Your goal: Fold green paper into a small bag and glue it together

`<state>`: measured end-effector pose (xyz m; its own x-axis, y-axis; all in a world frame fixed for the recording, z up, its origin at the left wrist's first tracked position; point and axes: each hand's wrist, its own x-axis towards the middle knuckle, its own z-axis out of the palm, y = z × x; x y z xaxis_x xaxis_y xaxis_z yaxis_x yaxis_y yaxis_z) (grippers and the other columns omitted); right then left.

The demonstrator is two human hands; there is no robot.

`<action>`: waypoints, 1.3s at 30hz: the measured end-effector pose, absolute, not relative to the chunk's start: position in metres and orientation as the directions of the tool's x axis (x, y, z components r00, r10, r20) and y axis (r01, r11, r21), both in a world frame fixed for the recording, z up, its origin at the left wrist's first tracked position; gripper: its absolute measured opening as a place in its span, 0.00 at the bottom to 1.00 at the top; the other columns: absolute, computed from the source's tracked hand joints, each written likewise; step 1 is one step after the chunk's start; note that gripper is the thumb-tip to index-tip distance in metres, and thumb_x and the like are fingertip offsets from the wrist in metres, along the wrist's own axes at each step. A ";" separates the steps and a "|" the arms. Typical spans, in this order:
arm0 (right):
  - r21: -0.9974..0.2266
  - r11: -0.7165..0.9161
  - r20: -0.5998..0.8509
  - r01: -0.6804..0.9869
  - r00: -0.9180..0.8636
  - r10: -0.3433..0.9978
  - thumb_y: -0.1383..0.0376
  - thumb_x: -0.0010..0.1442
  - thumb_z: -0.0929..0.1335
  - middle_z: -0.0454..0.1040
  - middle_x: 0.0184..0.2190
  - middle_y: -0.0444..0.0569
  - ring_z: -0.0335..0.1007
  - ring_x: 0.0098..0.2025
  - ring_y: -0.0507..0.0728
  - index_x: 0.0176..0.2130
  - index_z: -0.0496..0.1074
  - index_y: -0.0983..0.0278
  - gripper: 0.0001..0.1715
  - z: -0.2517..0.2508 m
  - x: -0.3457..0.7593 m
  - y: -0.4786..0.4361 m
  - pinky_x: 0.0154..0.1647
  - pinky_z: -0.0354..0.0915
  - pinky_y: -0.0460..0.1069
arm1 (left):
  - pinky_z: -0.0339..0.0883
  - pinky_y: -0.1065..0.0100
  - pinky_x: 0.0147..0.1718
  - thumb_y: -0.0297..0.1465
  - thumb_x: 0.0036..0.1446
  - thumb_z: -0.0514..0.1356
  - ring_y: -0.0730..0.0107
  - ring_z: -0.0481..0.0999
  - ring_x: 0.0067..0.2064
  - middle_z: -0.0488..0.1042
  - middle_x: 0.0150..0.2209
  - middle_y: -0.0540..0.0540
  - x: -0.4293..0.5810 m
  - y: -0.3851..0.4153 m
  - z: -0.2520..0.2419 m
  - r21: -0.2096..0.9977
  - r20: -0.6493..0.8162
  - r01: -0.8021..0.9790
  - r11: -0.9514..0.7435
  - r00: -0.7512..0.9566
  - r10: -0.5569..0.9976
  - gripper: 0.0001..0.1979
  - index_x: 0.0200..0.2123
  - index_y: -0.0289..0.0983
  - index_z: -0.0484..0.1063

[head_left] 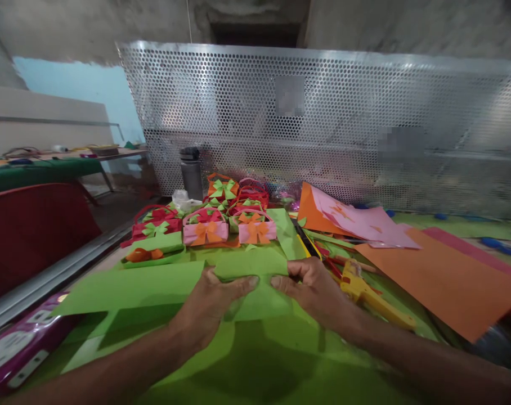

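A piece of green paper [255, 264], bent over along its upper part, is held up between my two hands. My left hand [215, 298] pinches its left side, thumb laid along the fold. On the right side my right hand [312, 287] grips it the same way, with the thumb tips a short gap apart. Behind my left hand lies a larger green sheet [133, 287]. Beyond the held paper stand small paper baskets with bows, among them a pink basket with an orange bow [258, 228] and a red basket [156, 225].
A yellow glue gun [373, 298] and a black-and-yellow cutter [306, 239] lie right of my right hand. Orange sheets [441, 275] and pink sheets [361, 219] spread farther right. A grey bottle [191, 171] stands before the perforated metal panel [344, 124]. A purple power strip [23, 349] sits lower left.
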<state>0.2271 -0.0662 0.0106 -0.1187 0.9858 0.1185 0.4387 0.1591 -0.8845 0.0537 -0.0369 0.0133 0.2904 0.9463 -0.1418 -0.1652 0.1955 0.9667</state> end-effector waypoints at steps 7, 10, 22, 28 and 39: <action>-0.807 0.141 0.048 0.573 -0.175 0.983 0.63 0.52 0.63 0.56 0.15 0.39 0.49 0.18 0.47 0.17 0.58 0.63 0.16 0.015 0.227 -0.067 0.18 0.45 0.44 | 0.63 0.70 0.22 0.34 0.31 0.72 0.73 0.66 0.19 0.56 0.09 0.61 0.049 -0.035 0.026 0.981 -0.186 -0.034 0.190 0.095 0.978 0.22 0.15 0.40 0.57; -0.745 0.174 0.105 0.644 -0.144 0.984 0.60 0.53 0.64 0.51 0.13 0.38 0.46 0.17 0.47 0.15 0.54 0.62 0.21 0.014 0.227 -0.068 0.17 0.44 0.45 | 0.61 0.70 0.18 0.36 0.32 0.71 0.74 0.62 0.16 0.56 0.09 0.59 0.049 -0.034 0.032 0.979 -0.141 -0.111 0.173 0.245 0.959 0.21 0.12 0.40 0.58; -0.727 0.205 0.084 0.655 -0.211 0.974 0.59 0.53 0.64 0.55 0.12 0.39 0.50 0.17 0.47 0.15 0.59 0.63 0.20 0.010 0.230 -0.067 0.18 0.46 0.45 | 0.65 0.68 0.25 0.36 0.40 0.68 0.71 0.66 0.19 0.63 0.11 0.56 0.043 -0.031 0.026 0.996 -0.018 -0.075 0.040 0.279 0.960 0.14 0.14 0.39 0.66; -0.849 0.284 0.175 0.445 -0.270 0.947 0.58 0.53 0.67 0.65 0.20 0.40 0.59 0.23 0.49 0.27 0.70 0.65 0.13 0.010 0.228 -0.066 0.22 0.53 0.44 | 0.66 0.69 0.28 0.35 0.42 0.67 0.68 0.72 0.27 0.74 0.24 0.51 0.041 -0.030 0.016 1.000 0.000 -0.012 0.004 0.305 0.952 0.09 0.25 0.36 0.73; -0.981 0.192 0.191 -0.025 0.020 0.981 0.56 0.45 0.72 0.76 0.27 0.45 0.70 0.31 0.57 0.29 0.76 0.61 0.13 0.018 0.224 -0.067 0.37 0.66 0.52 | 0.62 0.73 0.27 0.34 0.48 0.64 0.72 0.70 0.27 0.74 0.25 0.50 0.040 -0.028 0.010 0.993 0.112 -0.037 -0.108 0.501 0.858 0.07 0.26 0.35 0.74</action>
<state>0.2244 -0.0666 0.0180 0.0196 0.9813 0.1914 -0.0248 0.1918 -0.9811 0.0395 -0.0283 0.0098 0.5014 0.8580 0.1117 -0.0368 -0.1078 0.9935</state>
